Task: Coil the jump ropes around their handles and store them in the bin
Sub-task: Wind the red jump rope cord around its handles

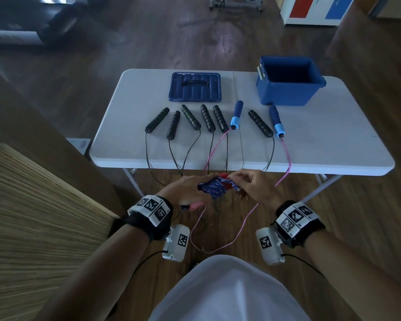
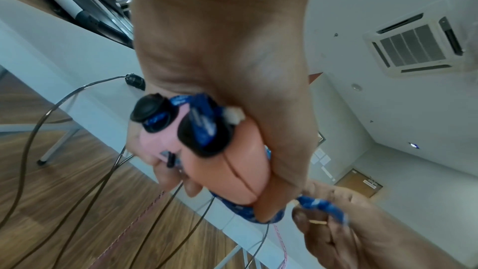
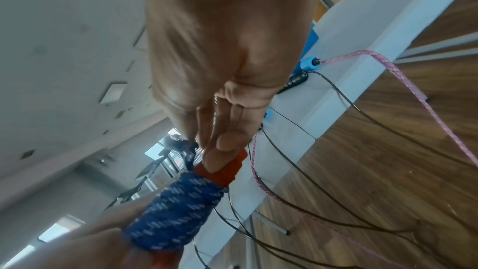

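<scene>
Just in front of the table's near edge, my left hand (image 1: pixel 190 187) grips a pair of red-pink handles (image 2: pixel 227 171) held side by side. A blue speckled rope (image 1: pixel 214 188) is coiled round their middle, and the red handle tips (image 3: pixel 227 169) stick out past the coil (image 3: pixel 175 212). Thumb and forefinger of my right hand (image 1: pixel 235 179) pinch the rope's loose end (image 2: pixel 323 206) beside those tips. The open blue bin (image 1: pixel 285 93) stands at the table's far right, apart from both hands.
Several black handles (image 1: pixel 207 118) and two blue handles (image 1: pixel 236 114) lie in a row on the white table (image 1: pixel 322 140). Their thin black cords and a pink rope (image 1: pixel 218 247) hang over the near edge to the floor below my hands. The bin's blue lid (image 1: pixel 195 86) lies at the far middle.
</scene>
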